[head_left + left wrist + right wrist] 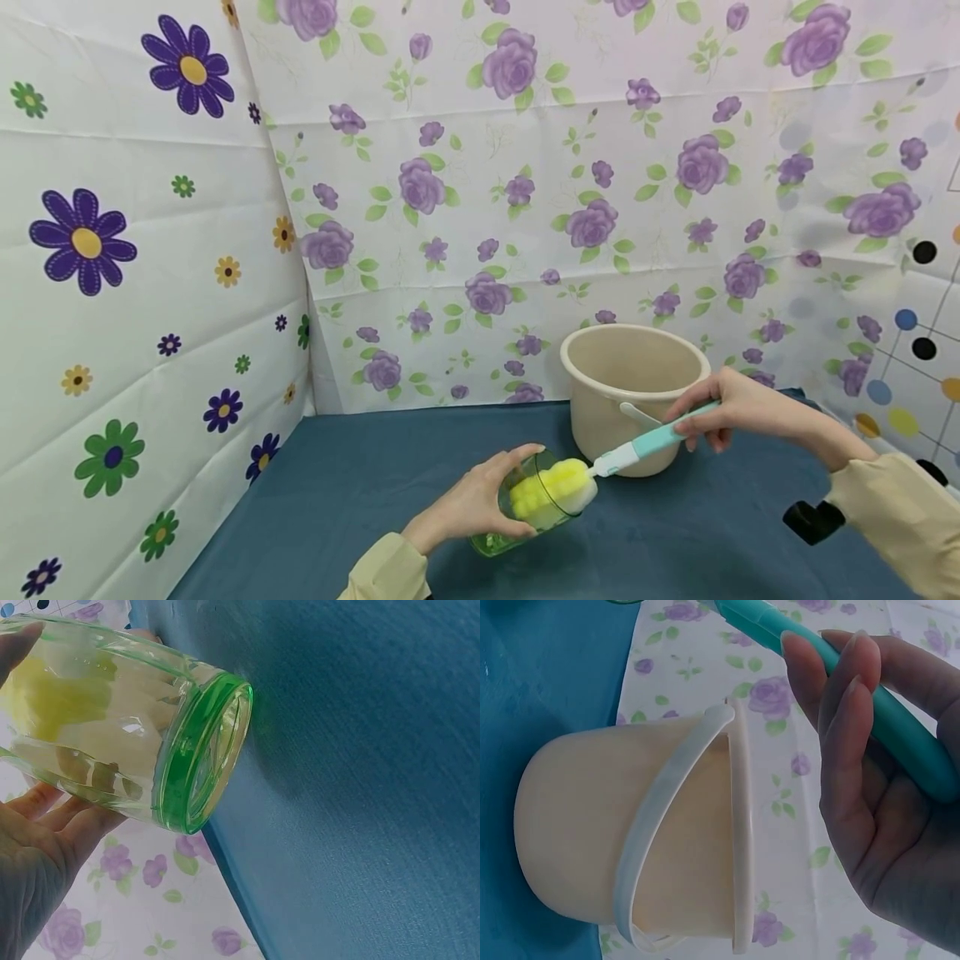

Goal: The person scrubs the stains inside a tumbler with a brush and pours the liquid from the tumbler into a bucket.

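My left hand [480, 497] grips a clear green glass [493, 543] round its side, tilted with its mouth toward the right. In the left wrist view the thick green base of the glass [196, 754] faces the blue cloth. My right hand [742, 410] pinches the teal handle [665, 437] of a bottle brush. Its yellow and white sponge head [551, 490] sits partly inside the glass, its white end at the mouth. Seen from the right wrist, the fingers [847, 712] curl round the teal handle [911, 742].
A cream bucket [600, 412] with a pale handle [649, 817] stands behind the brush, close to the right hand. Blue cloth [360, 483] covers the table. Flowered sheets [450, 250] hang at the back and sides. A small black object [813, 522] shows by the right sleeve.
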Demonstrator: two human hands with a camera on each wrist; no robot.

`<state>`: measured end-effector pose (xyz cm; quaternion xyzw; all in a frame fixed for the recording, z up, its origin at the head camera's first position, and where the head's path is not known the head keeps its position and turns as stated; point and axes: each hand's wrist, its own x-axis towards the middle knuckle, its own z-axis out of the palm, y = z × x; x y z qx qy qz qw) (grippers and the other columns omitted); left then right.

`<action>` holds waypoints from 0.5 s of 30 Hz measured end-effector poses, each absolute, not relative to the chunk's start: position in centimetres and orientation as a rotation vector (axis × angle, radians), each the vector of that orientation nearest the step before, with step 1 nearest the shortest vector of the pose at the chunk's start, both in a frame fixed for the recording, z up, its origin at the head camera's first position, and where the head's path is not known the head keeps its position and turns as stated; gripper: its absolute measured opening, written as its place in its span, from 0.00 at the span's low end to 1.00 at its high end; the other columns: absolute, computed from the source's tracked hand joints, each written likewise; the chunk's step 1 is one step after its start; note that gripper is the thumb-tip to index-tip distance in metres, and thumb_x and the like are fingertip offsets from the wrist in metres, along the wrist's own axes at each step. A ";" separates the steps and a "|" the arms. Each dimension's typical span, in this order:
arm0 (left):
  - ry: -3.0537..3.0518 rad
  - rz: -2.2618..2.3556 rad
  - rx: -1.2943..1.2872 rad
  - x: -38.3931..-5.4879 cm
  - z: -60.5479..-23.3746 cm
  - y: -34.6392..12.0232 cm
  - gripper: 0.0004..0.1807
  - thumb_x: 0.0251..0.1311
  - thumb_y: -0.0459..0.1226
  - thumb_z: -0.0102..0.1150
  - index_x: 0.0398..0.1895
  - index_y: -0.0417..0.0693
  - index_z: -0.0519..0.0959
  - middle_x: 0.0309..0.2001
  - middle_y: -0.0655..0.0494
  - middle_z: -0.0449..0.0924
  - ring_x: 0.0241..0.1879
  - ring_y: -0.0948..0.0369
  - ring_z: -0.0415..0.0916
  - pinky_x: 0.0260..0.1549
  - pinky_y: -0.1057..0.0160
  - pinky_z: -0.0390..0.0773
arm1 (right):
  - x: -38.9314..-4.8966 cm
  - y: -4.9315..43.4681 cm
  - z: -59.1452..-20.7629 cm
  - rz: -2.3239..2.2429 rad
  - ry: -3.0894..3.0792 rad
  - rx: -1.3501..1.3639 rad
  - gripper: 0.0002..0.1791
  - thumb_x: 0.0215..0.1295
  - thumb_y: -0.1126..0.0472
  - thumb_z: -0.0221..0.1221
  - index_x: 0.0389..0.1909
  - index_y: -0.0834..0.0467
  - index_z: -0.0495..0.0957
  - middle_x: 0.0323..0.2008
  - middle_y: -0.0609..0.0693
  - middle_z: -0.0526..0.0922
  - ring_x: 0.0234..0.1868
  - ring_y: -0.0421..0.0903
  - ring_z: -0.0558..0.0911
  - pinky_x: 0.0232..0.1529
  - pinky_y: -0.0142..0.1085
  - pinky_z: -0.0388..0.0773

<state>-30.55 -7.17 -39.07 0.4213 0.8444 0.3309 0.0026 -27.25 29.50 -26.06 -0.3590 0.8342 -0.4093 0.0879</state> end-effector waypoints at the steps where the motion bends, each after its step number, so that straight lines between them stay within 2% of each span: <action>1: 2.651 1.037 1.317 -30.5 -39.1 -7.2 0.49 0.42 0.53 0.68 0.68 0.72 0.50 0.49 0.64 0.66 0.46 0.63 0.66 0.36 0.58 0.71 | -27.2 29.6 -26.0 -1.218 2.482 -1.064 0.11 0.63 0.66 0.55 0.44 0.65 0.78 0.24 0.57 0.80 0.16 0.55 0.76 0.17 0.42 0.74; 8: 2.653 1.043 1.298 -30.5 -39.1 -7.2 0.49 0.42 0.54 0.68 0.67 0.76 0.49 0.47 0.65 0.65 0.45 0.64 0.65 0.36 0.57 0.70 | -27.2 30.0 -26.0 -1.234 2.481 -1.043 0.11 0.64 0.65 0.54 0.45 0.61 0.79 0.25 0.57 0.80 0.16 0.54 0.75 0.17 0.43 0.74; 15: 2.659 1.040 1.289 -30.5 -39.2 -7.2 0.49 0.42 0.55 0.68 0.67 0.77 0.49 0.51 0.64 0.65 0.49 0.62 0.64 0.37 0.55 0.71 | -27.1 29.9 -25.9 -1.256 2.492 -1.027 0.13 0.64 0.65 0.54 0.46 0.66 0.77 0.25 0.58 0.80 0.16 0.51 0.75 0.18 0.43 0.74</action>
